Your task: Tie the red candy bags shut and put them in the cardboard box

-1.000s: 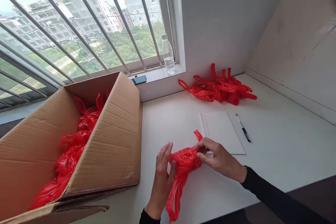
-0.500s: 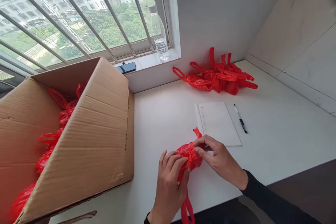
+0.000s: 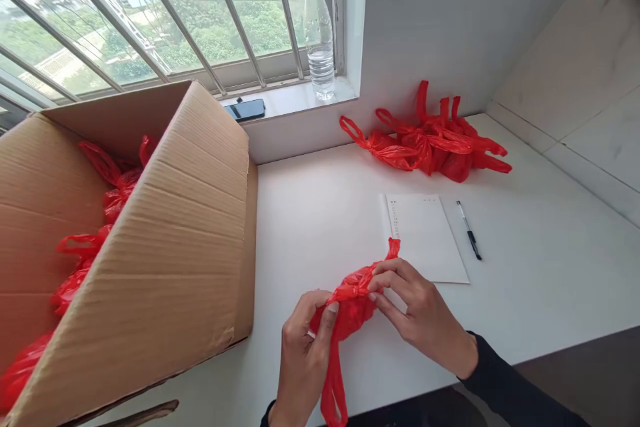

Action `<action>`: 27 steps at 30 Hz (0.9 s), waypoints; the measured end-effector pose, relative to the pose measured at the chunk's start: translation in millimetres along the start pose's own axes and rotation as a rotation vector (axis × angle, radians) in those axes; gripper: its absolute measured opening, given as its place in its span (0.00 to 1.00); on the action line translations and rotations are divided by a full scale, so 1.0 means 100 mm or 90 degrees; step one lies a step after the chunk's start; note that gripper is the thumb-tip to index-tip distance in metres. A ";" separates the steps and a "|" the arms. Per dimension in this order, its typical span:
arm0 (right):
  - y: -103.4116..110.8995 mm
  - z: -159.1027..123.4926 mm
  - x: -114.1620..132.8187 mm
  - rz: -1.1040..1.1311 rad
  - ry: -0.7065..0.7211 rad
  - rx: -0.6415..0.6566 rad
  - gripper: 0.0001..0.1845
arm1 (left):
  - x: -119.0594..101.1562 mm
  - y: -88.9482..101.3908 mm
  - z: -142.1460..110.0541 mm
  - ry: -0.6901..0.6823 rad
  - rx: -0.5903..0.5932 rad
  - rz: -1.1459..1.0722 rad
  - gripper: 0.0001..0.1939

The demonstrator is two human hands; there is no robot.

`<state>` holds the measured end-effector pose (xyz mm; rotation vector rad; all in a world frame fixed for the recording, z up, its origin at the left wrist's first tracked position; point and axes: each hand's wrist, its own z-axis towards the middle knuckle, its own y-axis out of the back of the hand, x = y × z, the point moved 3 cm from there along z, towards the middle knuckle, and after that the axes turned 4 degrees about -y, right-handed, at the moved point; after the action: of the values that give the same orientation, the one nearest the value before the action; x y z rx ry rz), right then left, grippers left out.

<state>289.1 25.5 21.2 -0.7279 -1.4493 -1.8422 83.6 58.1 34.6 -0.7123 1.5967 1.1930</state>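
Observation:
Both my hands grip one small red plastic bag [image 3: 353, 307] just above the white table [image 3: 540, 267], near its front edge. My left hand [image 3: 305, 353] is closed around the bag's lower left part, where a handle loop hangs down. My right hand [image 3: 417, 317] pinches the knotted top, and a short red tail sticks up beside its fingers. Left of my hands stands an open cardboard box [image 3: 165, 247] with several red bags [image 3: 95, 233] inside.
A pile of tied red bags [image 3: 430, 140] lies at the back of the table by the wall. A white sheet of paper [image 3: 427, 237] and a black pen [image 3: 469, 237] lie just beyond my hands. A water bottle [image 3: 320, 37] and a phone [image 3: 245, 109] rest on the windowsill.
My left hand went from lying open against the bag to closing around it. My right hand kept its pinch on the knot. The view tilted down and shifted slightly.

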 end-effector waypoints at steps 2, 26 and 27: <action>0.05 0.00 -0.05 0.002 -0.046 -0.006 0.06 | 0.12 0.10 -0.01 0.067 -0.042 -0.024 0.13; 0.05 -0.01 -0.01 0.046 -0.146 0.057 0.05 | 0.01 0.18 -0.06 -0.329 -0.066 0.335 0.10; 0.10 -0.03 -0.03 0.064 -0.191 0.049 0.06 | 0.04 0.23 -0.07 -0.295 -0.090 0.310 0.09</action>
<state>298.7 21.7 24.0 -1.0534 -1.6292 -1.6427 59.4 59.5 39.6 -0.1023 1.3307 1.6917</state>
